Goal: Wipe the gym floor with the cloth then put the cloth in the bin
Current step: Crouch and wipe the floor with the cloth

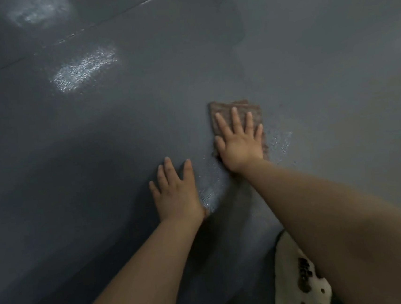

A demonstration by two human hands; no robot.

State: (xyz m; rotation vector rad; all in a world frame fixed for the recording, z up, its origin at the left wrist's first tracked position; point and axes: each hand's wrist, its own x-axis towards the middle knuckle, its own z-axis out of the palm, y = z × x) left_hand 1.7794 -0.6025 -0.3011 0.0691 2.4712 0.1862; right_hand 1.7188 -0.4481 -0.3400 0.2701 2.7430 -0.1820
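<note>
While the folded cloth [236,114] is pressed flat to the grey floor [119,135] under the right hand [239,143], fingers straight, w/ left hand [176,191] braced flat, nothing is grasped; a slip on the wet sheen could be caused.

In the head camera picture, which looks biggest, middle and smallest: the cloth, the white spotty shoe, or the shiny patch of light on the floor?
1. White spotty shoe, though it is nearest the camera and partly hidden.
2. Shiny patch and cloth: too alike to rank, since the right hand covers much of the cloth.
</note>
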